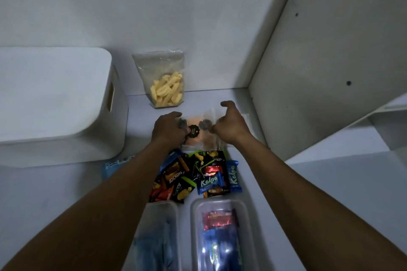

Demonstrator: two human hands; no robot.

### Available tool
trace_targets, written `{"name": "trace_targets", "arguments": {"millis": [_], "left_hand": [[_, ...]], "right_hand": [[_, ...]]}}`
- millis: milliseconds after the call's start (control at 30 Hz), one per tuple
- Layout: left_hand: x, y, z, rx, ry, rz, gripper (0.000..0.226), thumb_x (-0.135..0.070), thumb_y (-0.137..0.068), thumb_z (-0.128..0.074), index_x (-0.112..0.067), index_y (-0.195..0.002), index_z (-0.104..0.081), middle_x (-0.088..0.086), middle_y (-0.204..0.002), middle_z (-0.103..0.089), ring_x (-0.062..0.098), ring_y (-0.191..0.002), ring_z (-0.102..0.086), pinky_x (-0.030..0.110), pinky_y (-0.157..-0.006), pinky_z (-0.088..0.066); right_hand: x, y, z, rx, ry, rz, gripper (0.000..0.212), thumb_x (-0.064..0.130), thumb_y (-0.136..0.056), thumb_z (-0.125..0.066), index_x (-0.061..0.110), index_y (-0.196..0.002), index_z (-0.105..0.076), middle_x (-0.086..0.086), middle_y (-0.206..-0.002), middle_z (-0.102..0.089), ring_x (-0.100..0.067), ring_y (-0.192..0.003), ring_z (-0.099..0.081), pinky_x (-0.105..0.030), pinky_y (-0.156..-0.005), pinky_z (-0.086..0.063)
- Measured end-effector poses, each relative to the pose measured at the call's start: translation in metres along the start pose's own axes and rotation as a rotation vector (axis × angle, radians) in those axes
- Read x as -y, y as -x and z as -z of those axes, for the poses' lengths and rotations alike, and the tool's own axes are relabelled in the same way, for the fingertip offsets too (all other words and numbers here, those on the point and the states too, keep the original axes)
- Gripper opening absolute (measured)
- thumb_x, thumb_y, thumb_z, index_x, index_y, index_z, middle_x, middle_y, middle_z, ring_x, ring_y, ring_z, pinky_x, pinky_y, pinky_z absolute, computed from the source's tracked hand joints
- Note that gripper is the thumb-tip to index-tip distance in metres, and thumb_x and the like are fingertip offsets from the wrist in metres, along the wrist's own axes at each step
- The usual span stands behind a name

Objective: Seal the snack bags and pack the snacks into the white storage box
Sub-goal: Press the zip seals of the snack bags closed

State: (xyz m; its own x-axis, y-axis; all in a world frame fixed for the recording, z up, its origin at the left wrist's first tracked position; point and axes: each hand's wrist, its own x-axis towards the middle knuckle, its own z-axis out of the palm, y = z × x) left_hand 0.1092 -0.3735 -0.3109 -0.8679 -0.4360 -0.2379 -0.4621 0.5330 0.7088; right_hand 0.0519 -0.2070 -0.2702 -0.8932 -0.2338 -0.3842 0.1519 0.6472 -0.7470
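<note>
A single view is given, taken from a wide-angle camera worn on the head and aimed forward and steeply down over the desk (66,182). Both forearms are seen entering from the bottom corners, close to the lens. The left hand (169,128) and right hand (231,125), gripping a clear snack bag (196,122), are framed at the centre. The upper half is filled by the back wall (154,6), and straight edges are bent by the lens.
</note>
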Motion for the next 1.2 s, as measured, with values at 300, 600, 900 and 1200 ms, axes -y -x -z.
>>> {"name": "trace_targets", "arguments": {"millis": [300, 600, 900, 1200], "left_hand": [[-0.007, 0.013, 0.016, 0.055, 0.145, 0.014, 0.050, -0.013, -0.089, -0.066, -0.020, -0.138, -0.056, 0.006, -0.136, -0.059, 0.016, -0.107, -0.053, 0.020, -0.086, -0.039], [-0.051, 0.035, 0.095, 0.004, 0.295, -0.227, 0.020, -0.014, -0.088, -0.069, -0.033, -0.095, -0.071, -0.006, -0.112, -0.070, 0.011, -0.106, -0.064, 0.019, -0.077, -0.052], [-0.123, 0.095, 0.196, -0.115, 0.537, -0.321, 0.012, -0.013, -0.085, -0.072, -0.022, -0.077, -0.071, -0.001, -0.078, -0.074, 0.016, -0.078, -0.070, 0.040, -0.079, -0.056], [-0.193, 0.156, 0.266, -0.055, 0.782, -0.456, 0.008, -0.007, -0.094, -0.063, -0.005, -0.098, -0.070, 0.013, -0.089, -0.075, 0.025, -0.077, -0.072, 0.038, -0.074, -0.061]], "right_hand": [[0.023, 0.014, 0.002, 0.073, -0.471, 0.026, 0.043, -0.011, -0.080, -0.069, 0.011, -0.116, -0.062, -0.011, -0.099, -0.074, -0.024, -0.089, -0.072, -0.041, -0.085, -0.060], [0.095, 0.050, 0.035, 0.193, -0.290, 0.227, 0.027, -0.009, -0.080, -0.070, 0.013, -0.096, -0.073, -0.007, -0.094, -0.078, -0.018, -0.087, -0.072, -0.035, -0.075, -0.058], [0.185, 0.126, 0.111, 0.055, -0.316, 0.400, 0.025, 0.010, -0.080, -0.081, 0.008, -0.103, -0.070, -0.012, -0.094, -0.077, -0.020, -0.087, -0.075, -0.038, -0.080, -0.061], [0.245, 0.195, 0.142, -0.020, -0.515, 0.540, 0.024, 0.001, -0.079, -0.079, 0.003, -0.101, -0.069, -0.015, -0.091, -0.076, -0.019, -0.079, -0.073, -0.033, -0.073, -0.062]]}}
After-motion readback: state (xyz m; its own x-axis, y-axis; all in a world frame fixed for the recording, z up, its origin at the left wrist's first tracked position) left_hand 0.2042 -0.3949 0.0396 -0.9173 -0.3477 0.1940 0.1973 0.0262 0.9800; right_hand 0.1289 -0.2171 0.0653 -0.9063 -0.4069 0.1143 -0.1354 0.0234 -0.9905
